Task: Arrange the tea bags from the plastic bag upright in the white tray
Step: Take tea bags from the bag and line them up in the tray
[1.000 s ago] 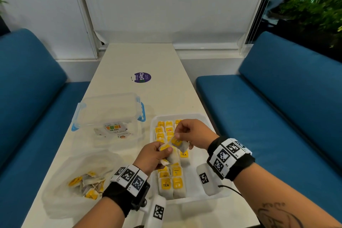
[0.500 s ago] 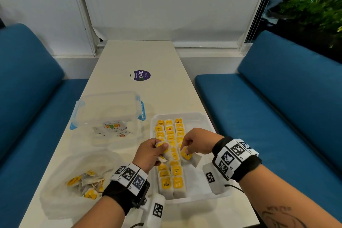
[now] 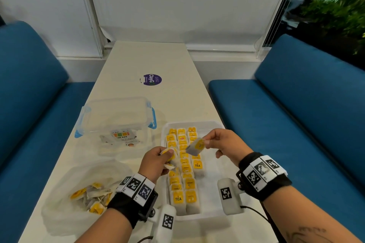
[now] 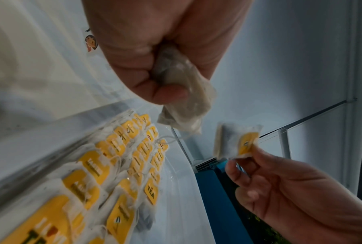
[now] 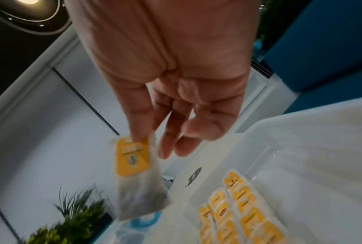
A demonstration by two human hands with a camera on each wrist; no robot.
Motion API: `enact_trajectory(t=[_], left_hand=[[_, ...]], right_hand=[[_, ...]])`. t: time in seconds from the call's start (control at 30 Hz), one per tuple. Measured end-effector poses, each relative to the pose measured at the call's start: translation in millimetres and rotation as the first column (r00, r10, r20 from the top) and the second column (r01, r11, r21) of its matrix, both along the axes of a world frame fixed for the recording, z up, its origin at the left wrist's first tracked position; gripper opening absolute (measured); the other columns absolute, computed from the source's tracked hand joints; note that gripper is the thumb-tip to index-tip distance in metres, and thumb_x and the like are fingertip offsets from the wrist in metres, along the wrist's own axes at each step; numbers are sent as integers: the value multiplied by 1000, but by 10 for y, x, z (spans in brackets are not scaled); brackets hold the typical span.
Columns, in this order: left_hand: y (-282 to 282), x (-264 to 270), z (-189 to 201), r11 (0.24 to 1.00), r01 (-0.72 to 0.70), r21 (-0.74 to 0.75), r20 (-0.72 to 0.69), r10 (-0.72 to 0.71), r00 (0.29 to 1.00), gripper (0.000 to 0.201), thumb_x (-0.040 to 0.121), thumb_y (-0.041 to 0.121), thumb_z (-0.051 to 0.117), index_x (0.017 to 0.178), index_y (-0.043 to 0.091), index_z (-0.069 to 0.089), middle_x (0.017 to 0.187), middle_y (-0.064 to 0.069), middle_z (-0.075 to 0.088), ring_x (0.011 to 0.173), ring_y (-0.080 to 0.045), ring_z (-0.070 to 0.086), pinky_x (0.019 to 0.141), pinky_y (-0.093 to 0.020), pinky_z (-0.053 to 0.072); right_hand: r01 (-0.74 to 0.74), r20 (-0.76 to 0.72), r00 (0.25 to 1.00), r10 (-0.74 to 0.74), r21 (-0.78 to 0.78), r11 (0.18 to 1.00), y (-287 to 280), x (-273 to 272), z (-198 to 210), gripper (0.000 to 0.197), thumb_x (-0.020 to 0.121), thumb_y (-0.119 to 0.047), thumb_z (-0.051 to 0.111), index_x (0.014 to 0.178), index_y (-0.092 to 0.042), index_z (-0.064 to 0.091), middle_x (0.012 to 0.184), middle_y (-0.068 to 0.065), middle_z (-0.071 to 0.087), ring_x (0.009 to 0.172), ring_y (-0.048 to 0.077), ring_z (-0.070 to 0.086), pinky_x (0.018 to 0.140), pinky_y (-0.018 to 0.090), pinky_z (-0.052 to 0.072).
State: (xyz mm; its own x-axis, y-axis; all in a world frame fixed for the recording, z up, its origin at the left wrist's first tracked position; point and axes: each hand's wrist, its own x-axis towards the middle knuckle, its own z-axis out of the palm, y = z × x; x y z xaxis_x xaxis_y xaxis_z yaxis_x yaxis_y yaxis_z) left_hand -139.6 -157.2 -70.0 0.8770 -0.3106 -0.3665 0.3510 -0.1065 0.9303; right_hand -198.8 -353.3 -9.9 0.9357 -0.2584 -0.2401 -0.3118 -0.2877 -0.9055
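Note:
The white tray (image 3: 214, 201) holds several rows of upright tea bags (image 3: 183, 181) with yellow tags, which the left wrist view shows as rows of tea bags (image 4: 121, 161). My right hand (image 3: 206, 141) hovers over the tray's far half and pinches one tea bag (image 3: 196, 146) by its tag end; it hangs tilted, clear in the right wrist view (image 5: 134, 173). At the tray's left edge, my left hand (image 3: 167, 156) grips a small bunch of tea bags (image 3: 167, 152) in curled fingers (image 4: 165, 94). The plastic bag (image 3: 65, 199) lies at the near left with several loose tea bags (image 3: 94, 197) inside.
A clear lidded box with blue clips (image 3: 116, 118) stands left of the tray. A purple sticker (image 3: 152, 80) lies farther up the narrow white table (image 3: 150, 59). Blue sofas flank it, left (image 3: 29, 104) and right (image 3: 296, 124). The tray's right side (image 5: 301, 148) is bare.
My right hand was low at the tray's right row with a tea bag; it has risen and now pinches a tea bag in the air. The left hand stays put.

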Motion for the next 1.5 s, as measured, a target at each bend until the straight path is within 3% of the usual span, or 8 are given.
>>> enact_trajectory(t=[0.27, 0.6, 0.9, 1.0, 1.1, 1.2, 1.3, 1.5], left_hand=[[-36, 2, -50, 999, 38, 3, -73, -38, 997, 8, 92, 12, 54, 89, 6, 58, 82, -16, 60, 64, -24, 57, 39, -16, 44], [-9, -20, -76, 999, 36, -38, -117, -40, 992, 11, 93, 12, 52, 83, 8, 56, 83, -16, 61, 66, -24, 58, 41, -17, 46], [92, -72, -104, 999, 15, -51, -142, -22, 990, 12, 92, 11, 54, 81, 9, 57, 79, -10, 59, 65, -21, 59, 44, -17, 48], [113, -82, -82, 998, 2, -70, -156, -13, 988, 10, 92, 11, 54, 83, 9, 57, 79, -11, 60, 62, -19, 61, 46, -18, 49], [117, -67, -28, 997, 1, -75, -143, -11, 990, 9, 91, 13, 56, 84, 10, 57, 74, -9, 61, 53, -12, 63, 46, -18, 50], [53, -57, 66, 998, 40, -42, -86, -44, 995, 9, 89, 14, 60, 82, 10, 55, 67, -7, 59, 45, -6, 59, 43, -17, 47], [-61, -73, 171, 995, 95, 8, -6, -95, 995, 12, 88, 16, 61, 79, 12, 55, 69, -5, 60, 56, -13, 57, 43, -18, 45], [-151, -115, 236, 986, 164, 2, 46, -164, 985, 12, 85, 24, 64, 83, 15, 56, 62, 3, 61, 46, -5, 53, 48, -21, 41]], right_hand=[[-312, -352, 923, 158, -442, 841, 4, 104, -58, 22, 92, -8, 50, 75, -21, 47, 64, -5, 52, 48, 2, 45, 37, 10, 33], [-625, -735, 643, 214, -343, 701, 162, 300, -434, 8, 94, -6, 44, 90, -9, 51, 58, -1, 58, 47, 7, 54, 42, 14, 43], [-509, -666, 734, 132, -411, 756, 84, 461, -640, 26, 87, -4, 58, 63, -12, 48, 88, 14, 65, 48, 11, 59, 35, 14, 43], [-551, -704, 703, 101, -449, 703, 107, 490, -601, 25, 89, -19, 61, 71, -10, 47, 99, 13, 66, 64, 16, 62, 54, 26, 50], [-377, -448, 887, 113, -559, 739, 125, 458, -389, 19, 87, -25, 63, 82, -13, 50, 101, 8, 63, 83, 18, 58, 78, 29, 52], [-274, -243, 947, 210, -274, 922, 237, 363, -107, 20, 83, -31, 68, 91, -16, 57, 82, 0, 61, 67, 10, 55, 53, 20, 44], [-378, -221, 913, 342, -146, 914, 383, 302, 17, 40, 77, -21, 75, 112, -15, 58, 75, -3, 56, 60, 8, 51, 44, 18, 38], [-226, -50, 974, 222, -110, 968, 327, 195, 17, 13, 80, -5, 70, 91, -11, 64, 64, -3, 52, 42, 1, 49, 39, 17, 40]])
